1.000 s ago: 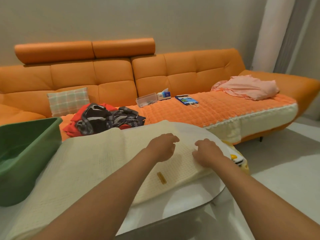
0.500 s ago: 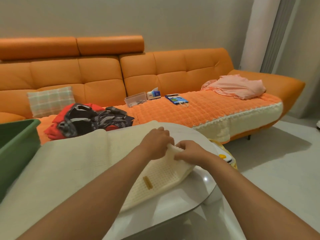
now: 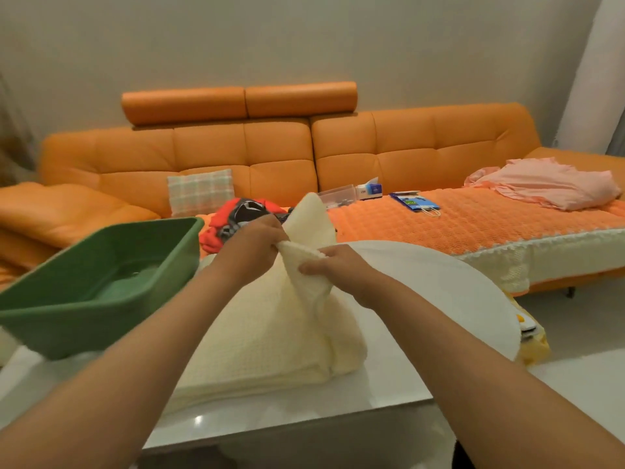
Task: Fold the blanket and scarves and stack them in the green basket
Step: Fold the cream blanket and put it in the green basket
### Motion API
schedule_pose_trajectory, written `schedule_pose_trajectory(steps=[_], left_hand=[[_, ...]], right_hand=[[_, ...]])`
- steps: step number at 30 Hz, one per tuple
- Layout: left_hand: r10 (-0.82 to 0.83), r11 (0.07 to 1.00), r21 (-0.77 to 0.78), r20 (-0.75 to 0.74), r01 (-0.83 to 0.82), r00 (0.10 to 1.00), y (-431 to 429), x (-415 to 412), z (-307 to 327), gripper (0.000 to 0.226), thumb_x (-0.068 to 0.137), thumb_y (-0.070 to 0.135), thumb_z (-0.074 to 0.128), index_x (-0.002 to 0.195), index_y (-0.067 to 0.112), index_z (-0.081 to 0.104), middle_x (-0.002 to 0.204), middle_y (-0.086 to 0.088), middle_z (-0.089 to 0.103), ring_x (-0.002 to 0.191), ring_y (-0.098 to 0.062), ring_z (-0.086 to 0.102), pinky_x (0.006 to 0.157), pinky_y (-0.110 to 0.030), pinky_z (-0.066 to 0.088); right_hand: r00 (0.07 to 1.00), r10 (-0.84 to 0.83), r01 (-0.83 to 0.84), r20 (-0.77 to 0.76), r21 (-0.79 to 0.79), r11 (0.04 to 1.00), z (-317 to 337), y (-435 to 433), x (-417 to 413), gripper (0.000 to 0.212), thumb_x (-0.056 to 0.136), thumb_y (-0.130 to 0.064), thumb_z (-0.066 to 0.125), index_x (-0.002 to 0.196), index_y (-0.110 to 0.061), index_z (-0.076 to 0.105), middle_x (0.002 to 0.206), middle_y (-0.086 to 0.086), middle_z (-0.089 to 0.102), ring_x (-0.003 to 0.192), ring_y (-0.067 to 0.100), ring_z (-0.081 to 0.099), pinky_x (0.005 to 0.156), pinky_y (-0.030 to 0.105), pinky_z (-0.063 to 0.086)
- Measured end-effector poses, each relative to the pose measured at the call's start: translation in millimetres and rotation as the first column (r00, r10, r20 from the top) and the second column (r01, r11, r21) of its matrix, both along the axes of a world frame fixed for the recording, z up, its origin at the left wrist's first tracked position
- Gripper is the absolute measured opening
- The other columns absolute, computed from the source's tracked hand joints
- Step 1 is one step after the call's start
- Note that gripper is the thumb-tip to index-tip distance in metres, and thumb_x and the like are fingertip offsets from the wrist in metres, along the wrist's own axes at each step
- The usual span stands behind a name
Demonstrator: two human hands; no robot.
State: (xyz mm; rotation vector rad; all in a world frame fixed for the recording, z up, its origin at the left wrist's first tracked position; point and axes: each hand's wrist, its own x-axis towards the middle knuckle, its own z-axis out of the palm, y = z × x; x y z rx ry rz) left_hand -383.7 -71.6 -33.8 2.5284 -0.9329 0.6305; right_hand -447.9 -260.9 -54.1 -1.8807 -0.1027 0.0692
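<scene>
My left hand (image 3: 252, 247) is clenched on the raised end of the cream blanket (image 3: 270, 340), fingers curled round a bunched fold. My right hand (image 3: 333, 269) sits just to its right on the same fold, pinching the cloth from the near side. The two are almost knuckle to knuckle, lifted above the white table (image 3: 439, 292).

A flap of blanket stands up behind the hands. The rest falls from the grip into a layered slab on the table, its long axis running from the near left up toward my hands. I judge the fold is half made, so the lifted end has to travel back along that axis, toward me and leftward, to land square on the slab.

The green basket (image 3: 74, 328) lies left of both hands, so the left hand is the nearer one. Its right wall is just beside the blanket's left edge, and I see nothing inside it.

The free room is on the right, where the tabletop is bare out to its curved edge. The near edge is close to the slab, so I'd watch for cloth sliding off there.

The scarves (image 3: 243, 214) lie in a heap on the orange sofa (image 3: 270, 154) beyond, partly hidden by my left hand.
</scene>
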Motion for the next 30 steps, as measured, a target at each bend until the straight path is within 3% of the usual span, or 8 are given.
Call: schedule_pose_trajectory(steps=[5, 9, 11, 14, 16, 18, 26, 30], left_hand=[[0.177, 0.979, 0.103, -0.007, -0.176, 0.984, 89.9, -19.4, -12.3, 0.026, 0.087, -0.002, 0.064, 0.091, 0.018, 0.078, 0.1, 0.005, 0.062, 0.091, -0.016, 0.059, 0.086, -0.024, 0.047], [0.328, 0.916, 0.323, -0.269, -0.237, 0.906, 139.8, -33.5, -54.7, 0.049, 0.085, -0.009, 0.051, 0.11, 0.027, 0.074, 0.122, 0.007, 0.055, 0.114, -0.016, 0.056, 0.097, -0.028, 0.045], [0.324, 0.929, 0.312, -0.423, -0.199, 0.846, 152.8, -42.1, -77.3, 0.05, 0.09, -0.005, 0.048, 0.123, 0.026, 0.068, 0.136, 0.005, 0.051, 0.128, -0.015, 0.049, 0.108, -0.022, 0.035], [0.295, 0.955, 0.164, -0.496, -0.245, 0.817, 153.5, -45.2, -91.2, 0.044, 0.096, 0.003, 0.043, 0.13, 0.023, 0.062, 0.143, 0.001, 0.05, 0.132, -0.015, 0.044, 0.107, -0.018, 0.028], [0.293, 0.953, 0.094, -0.517, -0.286, 0.804, 149.0, -42.2, -91.2, 0.044, 0.096, 0.004, 0.041, 0.13, 0.023, 0.062, 0.143, 0.0, 0.05, 0.131, -0.016, 0.045, 0.106, -0.021, 0.031], [0.289, 0.954, 0.102, -0.548, -0.281, 0.785, 143.2, -39.1, -90.1, 0.048, 0.094, 0.002, 0.04, 0.13, 0.026, 0.062, 0.144, 0.0, 0.049, 0.132, -0.017, 0.045, 0.109, -0.025, 0.033], [0.105, 0.992, 0.037, -0.753, -0.117, 0.65, 83.8, -37.3, -81.2, 0.058, 0.088, -0.003, 0.043, 0.135, 0.029, 0.059, 0.133, -0.001, 0.056, 0.112, -0.009, 0.055, 0.074, -0.008, 0.045], [-0.167, 0.985, -0.168, -0.835, 0.047, 0.524, 33.3, -41.9, -85.3, 0.051, 0.089, -0.009, 0.05, 0.131, 0.018, 0.062, 0.122, 0.007, 0.064, 0.106, -0.001, 0.061, 0.081, -0.009, 0.05]], right_hand=[[0.989, 0.133, -0.131, -0.069, 0.04, 0.991, -9.9, 83.9, 4.6, 0.009, 0.084, -0.022, 0.074, 0.083, -0.013, 0.073, 0.087, 0.004, 0.068, 0.081, 0.02, 0.062, 0.073, 0.031, 0.047], [0.937, 0.315, -0.336, -0.15, -0.144, 0.931, -34.3, 115.8, 4.2, 0.033, 0.097, -0.046, 0.053, 0.101, -0.022, 0.076, 0.129, 0.0, 0.065, 0.116, 0.016, 0.058, 0.092, 0.03, 0.038], [0.969, 0.245, -0.242, -0.042, -0.384, 0.891, -49.0, 119.0, 11.6, 0.044, 0.097, -0.053, 0.045, 0.106, -0.024, 0.077, 0.136, -0.001, 0.062, 0.121, 0.019, 0.055, 0.102, 0.035, 0.036], [0.973, 0.23, -0.16, -0.016, -0.764, 0.625, -72.4, 116.9, 17.6, 0.056, 0.094, -0.063, 0.04, 0.144, -0.038, 0.049, 0.16, -0.003, 0.033, 0.147, 0.02, 0.027, 0.121, 0.054, 0.009], [0.953, 0.293, -0.223, -0.082, -0.845, 0.486, -84.6, 114.1, 16.0, 0.068, 0.094, -0.069, 0.035, 0.155, -0.042, 0.02, 0.167, -0.003, 0.004, 0.153, 0.017, 0.0, 0.119, 0.057, -0.009], [0.941, 0.325, -0.231, -0.089, -0.872, 0.431, -88.1, 105.4, 17.2, 0.072, 0.094, -0.071, 0.034, 0.156, -0.043, 0.011, 0.167, -0.004, -0.004, 0.153, 0.015, -0.007, 0.119, 0.055, -0.011], [0.984, 0.154, -0.124, -0.09, -0.966, 0.229, -69.6, 19.4, 43.3, 0.057, 0.1, -0.056, 0.041, 0.152, -0.054, 0.017, 0.167, 0.0, 0.003, 0.153, 0.024, -0.007, 0.115, 0.064, -0.011], [0.994, -0.046, 0.098, 0.096, -0.994, 0.042, -59.1, -10.1, 38.9, 0.044, 0.099, -0.021, 0.038, 0.14, -0.031, 0.05, 0.15, 0.009, 0.042, 0.145, 0.036, 0.025, 0.115, 0.067, 0.005]])
